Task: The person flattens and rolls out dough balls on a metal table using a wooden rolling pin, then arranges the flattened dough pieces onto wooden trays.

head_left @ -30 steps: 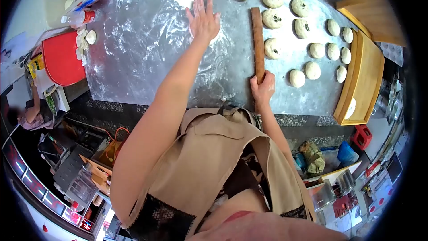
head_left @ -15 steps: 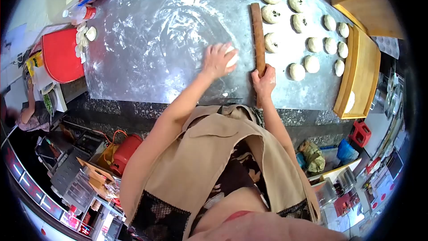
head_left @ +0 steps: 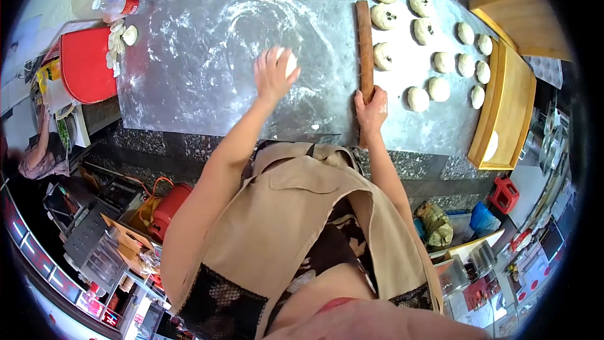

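Note:
My left hand is cupped over a small ball of white dough on the floured metal worktop. The dough shows at the right of the fingers; the palm hides the rest. In my right hand is the near end of a brown wooden rolling pin, which lies lengthwise away from me. Beyond the rolling pin, to the right, rest several round buns with dark filling showing on top and several plain, smaller dough balls.
A wooden tray stands along the right edge of the worktop. On the left are a bottle with a red label, small flat dough pieces and a red board or lid. Another person is at the far left.
My left hand has slid left and slightly away from me with the dough ball. My right hand still holds the rolling pin in about the same place.

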Tool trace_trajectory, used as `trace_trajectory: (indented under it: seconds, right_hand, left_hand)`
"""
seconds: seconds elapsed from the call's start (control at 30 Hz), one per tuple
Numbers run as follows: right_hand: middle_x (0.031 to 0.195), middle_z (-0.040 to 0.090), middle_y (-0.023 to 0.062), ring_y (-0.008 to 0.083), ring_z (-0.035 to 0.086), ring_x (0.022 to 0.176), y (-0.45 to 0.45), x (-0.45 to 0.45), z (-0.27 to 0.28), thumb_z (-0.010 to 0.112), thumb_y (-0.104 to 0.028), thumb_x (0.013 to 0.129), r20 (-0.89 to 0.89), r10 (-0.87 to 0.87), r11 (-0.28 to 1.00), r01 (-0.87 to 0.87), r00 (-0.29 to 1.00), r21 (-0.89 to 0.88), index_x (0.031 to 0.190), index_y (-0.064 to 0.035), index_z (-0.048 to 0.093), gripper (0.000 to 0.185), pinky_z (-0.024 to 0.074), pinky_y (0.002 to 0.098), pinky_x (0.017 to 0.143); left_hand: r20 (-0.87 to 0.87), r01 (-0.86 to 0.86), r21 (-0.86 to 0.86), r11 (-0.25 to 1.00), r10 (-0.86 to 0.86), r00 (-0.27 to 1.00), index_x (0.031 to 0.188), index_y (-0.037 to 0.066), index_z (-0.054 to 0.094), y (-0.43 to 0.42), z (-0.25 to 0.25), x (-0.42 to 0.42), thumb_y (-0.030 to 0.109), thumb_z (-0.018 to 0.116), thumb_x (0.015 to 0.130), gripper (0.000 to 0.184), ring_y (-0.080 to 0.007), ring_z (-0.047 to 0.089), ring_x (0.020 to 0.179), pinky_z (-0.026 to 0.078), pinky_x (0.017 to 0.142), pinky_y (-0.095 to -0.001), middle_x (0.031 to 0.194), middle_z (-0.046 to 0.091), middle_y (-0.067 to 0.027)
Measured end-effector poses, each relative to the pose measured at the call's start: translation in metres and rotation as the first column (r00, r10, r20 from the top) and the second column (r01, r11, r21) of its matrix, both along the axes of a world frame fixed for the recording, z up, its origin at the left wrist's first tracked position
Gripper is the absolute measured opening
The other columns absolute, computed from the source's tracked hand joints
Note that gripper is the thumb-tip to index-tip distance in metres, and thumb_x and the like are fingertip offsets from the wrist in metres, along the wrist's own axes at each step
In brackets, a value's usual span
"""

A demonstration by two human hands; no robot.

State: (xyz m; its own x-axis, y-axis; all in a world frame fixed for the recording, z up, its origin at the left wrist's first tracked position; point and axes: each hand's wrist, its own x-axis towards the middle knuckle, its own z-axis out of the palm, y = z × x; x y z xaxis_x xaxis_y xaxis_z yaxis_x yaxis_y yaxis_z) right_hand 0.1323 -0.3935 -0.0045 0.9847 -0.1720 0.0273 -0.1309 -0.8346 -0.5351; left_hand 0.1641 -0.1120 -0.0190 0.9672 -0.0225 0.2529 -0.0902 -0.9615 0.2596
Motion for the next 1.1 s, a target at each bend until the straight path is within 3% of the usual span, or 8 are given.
trace_trajectory:
  seconds: [0.27,0.4,0.47,0.5,0.57,0.67,0.87,1.1]
  right_hand:
    - [0.093,0.06,0.0174,0.038,0.061,0.081,0.015,-0.015,0.025,0.071,-0.018,0.08,0.055,0.243,0.961,-0.248,0.968,0.122,0.113,-0.0038,0.056,0.039,0.0507,0.0446,0.07]
    - [0.099,0.063,0.0185,0.0382,0.063,0.087,0.064,-0.005,0.045,0.066,-0.012,0.084,-0.035,0.416,0.895,-0.403,0.909,0.19,0.119,-0.0072,0.054,0.037,0.0512,0.0448,0.073]
    - [0.105,0.065,0.0153,0.035,0.064,0.088,0.08,0.002,0.057,0.069,-0.009,0.083,0.106,0.543,0.83,-0.552,0.833,0.083,0.121,-0.0058,0.055,0.04,0.051,0.0427,0.078]
    - [0.105,0.065,0.0153,0.035,0.064,0.088,0.084,0.0,0.055,0.069,-0.009,0.083,0.097,0.544,0.83,-0.552,0.833,0.081,0.121,-0.0058,0.055,0.04,0.051,0.0427,0.078]
    - [0.12,0.062,0.0161,0.0344,0.06,0.107,0.092,0.004,0.048,0.066,-0.017,0.087,0.071,0.676,0.727,-0.68,0.733,0.093,0.127,-0.0073,0.054,0.043,0.0468,0.0459,0.093]
    - [0.136,0.052,0.017,0.0343,0.05,0.125,0.12,0.035,0.04,0.06,-0.028,0.09,-0.005,0.704,0.69,-0.686,0.71,-0.229,0.134,-0.009,0.05,0.048,0.038,0.0508,0.104]
    - [0.144,0.044,0.0209,0.0417,0.038,0.134,0.146,0.102,0.015,0.047,-0.042,0.096,0.009,0.43,0.866,-0.41,0.903,-0.288,0.142,-0.0095,0.045,0.057,0.0252,0.0577,0.111]
    - [0.143,0.047,0.0146,0.0424,0.039,0.134,0.136,0.035,0.013,0.047,-0.04,0.095,-0.021,0.56,0.77,-0.529,0.828,-0.357,0.139,-0.0127,0.05,0.051,0.0232,0.0597,0.111]
  left_hand:
    - [-0.324,0.003,0.037,0.999,0.009,0.946,0.14,0.011,0.044,-0.009,0.027,-0.003,0.041,0.058,0.091,0.059,-0.0293,0.032,0.141,0.02,0.116,-0.0529,0.149,0.041,-0.0115]
    - [-0.239,-0.073,-0.239,0.968,0.014,0.971,0.143,0.007,0.041,0.009,0.021,-0.031,0.041,0.056,0.092,0.063,-0.0312,0.032,0.14,0.018,0.115,-0.0551,0.149,0.038,-0.0165]
    - [0.193,-0.258,-0.436,0.862,0.37,0.909,0.144,0.007,0.039,0.028,0.028,-0.065,0.041,0.057,0.091,0.065,-0.0321,0.033,0.14,0.017,0.114,-0.057,0.148,0.038,-0.0192]
    - [0.186,-0.262,-0.439,0.859,0.372,0.91,0.144,0.007,0.039,0.04,0.038,-0.077,0.041,0.057,0.091,0.065,-0.0321,0.033,0.14,0.017,0.114,-0.057,0.148,0.038,-0.0192]
    - [0.195,-0.273,0.023,0.962,0.263,0.945,0.144,0.007,0.04,0.063,0.06,-0.086,0.039,0.057,0.091,0.065,-0.0326,0.035,0.139,0.018,0.114,-0.0584,0.147,0.041,-0.0178]
    - [-0.137,-0.2,0.119,0.973,0.215,0.967,0.142,0.006,0.043,0.086,0.041,-0.051,0.039,0.056,0.092,0.062,-0.0322,0.039,0.136,0.021,0.114,-0.0563,0.145,0.044,-0.0159]
    - [-0.061,-0.151,0.119,0.981,0.159,0.985,0.139,0.007,0.048,0.104,0.037,-0.006,0.039,0.062,0.087,0.062,-0.0297,0.046,0.13,0.032,0.11,-0.0489,0.14,0.051,-0.0127]
    - [-0.191,-0.232,0.021,0.972,0.232,0.954,0.133,0.01,0.053,0.09,0.041,-0.104,0.037,0.063,0.086,0.055,-0.0298,0.045,0.13,0.031,0.11,-0.049,0.137,0.052,-0.0129]
